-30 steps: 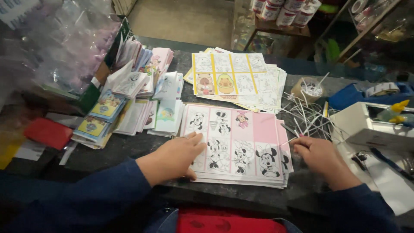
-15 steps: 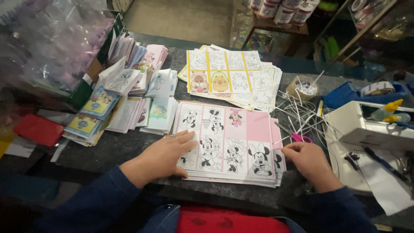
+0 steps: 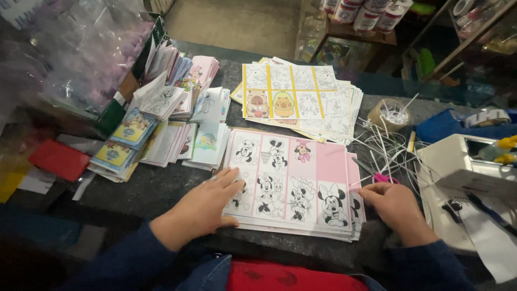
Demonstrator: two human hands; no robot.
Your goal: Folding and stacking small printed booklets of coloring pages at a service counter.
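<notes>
A stack of pink printed sheets (image 3: 291,161) with cartoon mouse panels lies on the dark counter (image 3: 145,191) in front of me. My left hand (image 3: 207,207) rests flat on the stack's near left corner, fingers spread. My right hand (image 3: 393,207) sits at the stack's right edge, fingers curled and pinching at the sheet's edge. Just beyond that hand lie pink-handled scissors (image 3: 379,175). I cannot tell whether the fingers touch the scissors.
A second stack of yellow-striped animal sheets (image 3: 296,99) lies further back. Small picture booklets (image 3: 161,129) pile up at left beside a red pouch (image 3: 59,160). White paper strips (image 3: 385,148), a tape roll (image 3: 390,114) and a white machine (image 3: 468,172) crowd the right.
My right hand has slid left and forward onto the stack's right edge. My left hand stays on the near left corner. The camera has shifted slightly.
</notes>
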